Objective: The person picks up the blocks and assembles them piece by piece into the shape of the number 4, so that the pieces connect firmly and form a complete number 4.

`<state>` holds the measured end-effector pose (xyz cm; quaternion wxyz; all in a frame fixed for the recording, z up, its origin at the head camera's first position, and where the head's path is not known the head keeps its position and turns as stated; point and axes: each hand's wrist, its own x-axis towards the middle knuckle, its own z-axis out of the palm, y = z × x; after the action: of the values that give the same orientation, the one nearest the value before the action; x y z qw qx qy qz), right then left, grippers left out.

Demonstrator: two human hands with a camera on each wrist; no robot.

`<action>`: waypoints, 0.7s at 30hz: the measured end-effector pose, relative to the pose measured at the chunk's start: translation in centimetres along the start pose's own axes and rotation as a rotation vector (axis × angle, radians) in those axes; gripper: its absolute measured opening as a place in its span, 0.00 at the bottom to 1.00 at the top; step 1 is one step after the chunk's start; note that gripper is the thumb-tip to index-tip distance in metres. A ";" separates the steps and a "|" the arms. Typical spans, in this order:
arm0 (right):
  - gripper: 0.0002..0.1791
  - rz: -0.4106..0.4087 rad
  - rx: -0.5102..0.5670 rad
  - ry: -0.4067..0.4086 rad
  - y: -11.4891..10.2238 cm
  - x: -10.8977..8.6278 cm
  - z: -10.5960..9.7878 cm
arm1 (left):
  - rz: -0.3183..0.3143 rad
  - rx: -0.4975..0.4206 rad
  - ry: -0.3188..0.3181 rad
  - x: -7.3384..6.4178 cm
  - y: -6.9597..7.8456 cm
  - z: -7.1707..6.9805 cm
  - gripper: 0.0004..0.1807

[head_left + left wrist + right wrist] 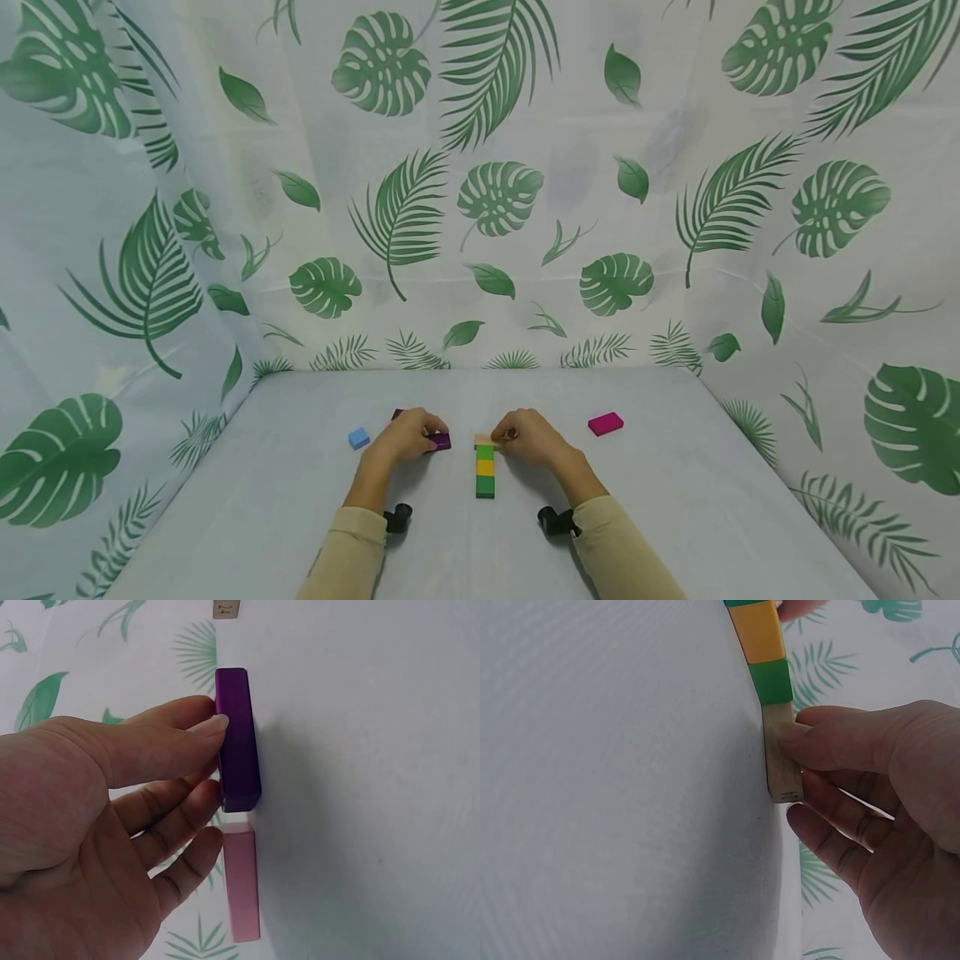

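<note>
My left hand pinches a purple rectangular block between thumb and fingers, left of the middle of the table. In the left wrist view a pink block lies just past the little finger. My right hand pinches a plain wooden block, with a number printed on its end. That wooden block lies crosswise at the far end of a short row of colored blocks: green, yellow and darker green. Fingers hide part of the wooden block in the head view.
A light blue block lies left of my left hand, and a magenta block sits farther to the right. Partly hidden behind my left hand is a dark block. Leaf-patterned cloth walls the white table at back and sides.
</note>
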<state>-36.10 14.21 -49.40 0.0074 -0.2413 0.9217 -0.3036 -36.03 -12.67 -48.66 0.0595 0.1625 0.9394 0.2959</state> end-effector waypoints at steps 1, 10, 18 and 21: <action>0.09 0.001 -0.003 0.000 0.0 0.0 0.0 | 0.008 0.003 0.001 0.0 0.1 0.0 0.17; 0.09 0.002 -0.019 0.005 0.1 0.0 0.0 | 0.038 0.040 -0.006 0.1 1.0 0.3 0.17; 0.09 0.013 -0.012 -0.006 0.2 0.1 0.0 | 0.060 0.074 0.010 0.5 1.3 1.0 0.19; 0.09 0.016 -0.003 -0.005 0.2 0.1 0.0 | 0.085 0.099 0.022 0.8 1.3 1.3 0.19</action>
<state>-36.27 14.27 -49.47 0.0119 -0.2348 0.9241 -0.3014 -36.11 -10.67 -48.98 0.0283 0.2017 0.9457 0.2532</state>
